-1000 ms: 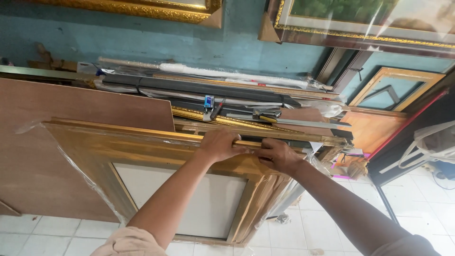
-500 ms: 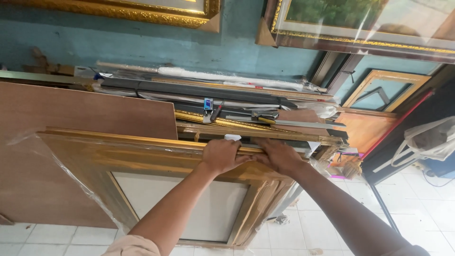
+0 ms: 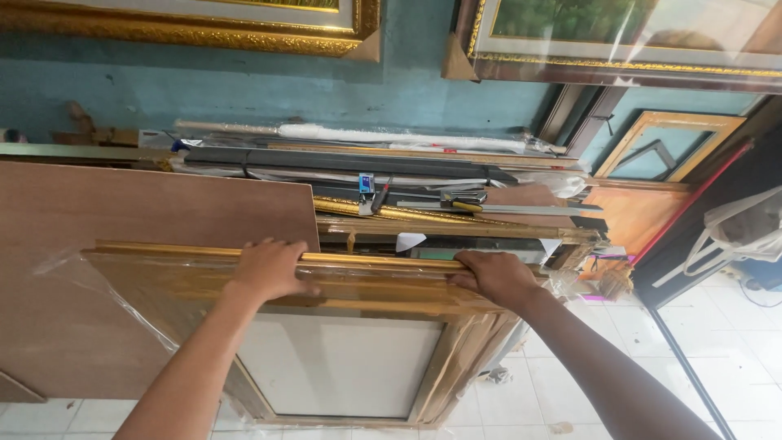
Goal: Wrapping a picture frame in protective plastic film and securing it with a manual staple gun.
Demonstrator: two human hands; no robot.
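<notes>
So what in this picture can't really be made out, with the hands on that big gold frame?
Head view only:
- Fingertips of the left hand and right hand: curled over the top rail, out of sight.
- Plastic-wrapped gold wooden picture frame: its bottom edge is cut off by the picture's lower edge.
- Brown plywood sheet: its lower part is hidden behind the frame.
- Small tools on the stacked mouldings: too small to identify.

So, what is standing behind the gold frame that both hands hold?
Behind the gold frame stands a brown board, and long mouldings lie further back. The board's lower part is covered.
</notes>
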